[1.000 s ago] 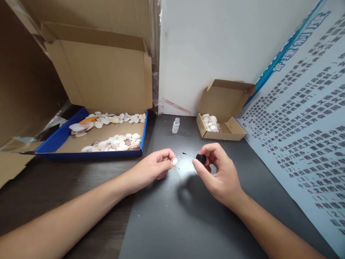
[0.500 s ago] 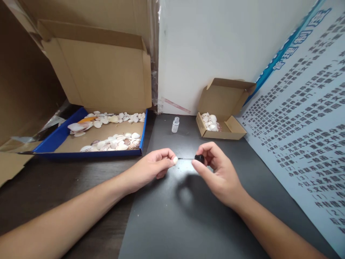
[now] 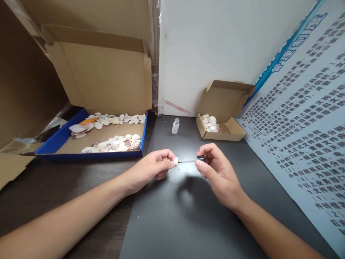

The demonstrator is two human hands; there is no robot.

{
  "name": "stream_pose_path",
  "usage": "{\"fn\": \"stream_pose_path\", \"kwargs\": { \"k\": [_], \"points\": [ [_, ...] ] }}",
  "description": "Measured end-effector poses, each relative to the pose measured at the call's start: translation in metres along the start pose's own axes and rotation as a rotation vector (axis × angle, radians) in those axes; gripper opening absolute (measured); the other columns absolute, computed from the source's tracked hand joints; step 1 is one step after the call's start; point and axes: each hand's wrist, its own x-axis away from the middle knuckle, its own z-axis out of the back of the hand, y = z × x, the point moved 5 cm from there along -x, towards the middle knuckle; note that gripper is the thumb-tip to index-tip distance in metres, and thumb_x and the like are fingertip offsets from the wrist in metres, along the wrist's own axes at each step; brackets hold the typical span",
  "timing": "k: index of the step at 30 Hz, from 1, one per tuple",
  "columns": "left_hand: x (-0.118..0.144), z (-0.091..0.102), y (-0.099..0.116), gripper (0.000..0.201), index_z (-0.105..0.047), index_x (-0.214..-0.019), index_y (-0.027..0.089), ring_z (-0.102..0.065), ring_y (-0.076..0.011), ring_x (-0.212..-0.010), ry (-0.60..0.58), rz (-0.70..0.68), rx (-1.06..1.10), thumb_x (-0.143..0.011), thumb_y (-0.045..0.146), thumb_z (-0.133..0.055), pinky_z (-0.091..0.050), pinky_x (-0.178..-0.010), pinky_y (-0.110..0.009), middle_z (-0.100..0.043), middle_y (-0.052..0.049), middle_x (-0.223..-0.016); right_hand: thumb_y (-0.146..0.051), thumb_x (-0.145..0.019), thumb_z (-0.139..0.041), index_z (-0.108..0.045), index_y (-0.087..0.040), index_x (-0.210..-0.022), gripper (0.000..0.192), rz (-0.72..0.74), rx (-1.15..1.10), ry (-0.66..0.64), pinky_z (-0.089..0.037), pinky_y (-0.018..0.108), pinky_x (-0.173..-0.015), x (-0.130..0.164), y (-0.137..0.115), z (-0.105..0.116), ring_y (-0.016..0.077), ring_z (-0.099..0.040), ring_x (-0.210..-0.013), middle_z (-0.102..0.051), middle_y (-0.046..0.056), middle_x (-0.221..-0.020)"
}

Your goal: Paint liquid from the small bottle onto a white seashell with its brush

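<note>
Between thumb and fingertips, my left hand (image 3: 157,163) pinches a small pale seashell (image 3: 176,161). My right hand (image 3: 218,172) grips the black cap of a thin applicator brush (image 3: 188,161), whose stem points left. The brush tip is at the shell's right side; whether it touches is too small to tell. Behind the hands, a small uncapped glass bottle (image 3: 175,126) with a white label stands upright on the dark mat.
At left, a blue-rimmed cardboard box (image 3: 88,155) with its lid raised holds several shells in two groups. A smaller open cardboard box (image 3: 223,135) with white shells stands back right. A white panel (image 3: 205,46) rises behind; a printed poster (image 3: 304,118) leans at right.
My right hand and the brush have shifted slightly right and the brush has turned a little. My left hand keeps its pinch on the shell. The view has tilted slightly.
</note>
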Motion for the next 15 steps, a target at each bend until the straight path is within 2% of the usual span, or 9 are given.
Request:
{"fn": "stream_pose_path", "kwargs": {
  "k": [6, 9, 13, 15],
  "points": [
    [-0.0003, -0.0001, -0.0002, 0.02, -0.055, -0.085, 0.018, -0.031, -0.0068, -0.052, -0.009, -0.013, -0.001, -0.084, 0.035, -0.067, -0.023, -0.051, -0.024, -0.038, 0.008, -0.063, -0.024, -0.09, -0.059, -0.052, -0.025, -0.094, 0.008, 0.002, 0.027, 0.026, -0.037, 0.027, -0.056, -0.0039, 0.0001, 0.0025, 0.013, -0.041, -0.061, -0.045, -0.004, -0.074],
    [-0.0002, 0.0, -0.0002, 0.02, -0.055, -0.085, 0.019, -0.031, -0.0066, -0.052, -0.006, -0.019, -0.009, -0.084, 0.034, -0.067, -0.024, -0.051, -0.024, -0.039, 0.008, -0.063, -0.026, -0.091, -0.056, -0.052, -0.025, -0.095, 0.006, -0.012, -0.008, -0.003, -0.037, 0.027, -0.055, -0.0044, -0.0007, 0.0012, 0.0129, -0.041, -0.06, -0.044, -0.004, -0.073],
    [0.0, -0.001, 0.0011, 0.022, -0.054, -0.085, 0.018, -0.031, -0.0063, -0.052, 0.0, -0.025, -0.023, -0.083, 0.036, -0.068, -0.023, -0.051, -0.024, -0.04, 0.008, -0.065, -0.022, -0.089, -0.06, -0.054, -0.024, -0.094, 0.008, 0.028, 0.14, -0.002, -0.037, 0.027, -0.057, -0.002, -0.0025, -0.0002, 0.0132, -0.043, -0.061, -0.043, -0.005, -0.071],
    [0.0, -0.0013, 0.0016, 0.023, -0.054, -0.085, 0.018, -0.031, -0.0063, -0.052, 0.001, -0.026, -0.029, -0.083, 0.037, -0.068, -0.023, -0.05, -0.024, -0.041, 0.007, -0.065, -0.023, -0.092, -0.057, -0.053, -0.025, -0.096, 0.006, 0.035, 0.075, -0.003, -0.038, 0.027, -0.056, -0.0005, -0.0019, -0.0007, 0.0127, -0.043, -0.061, -0.044, -0.004, -0.074]
  ]
}}
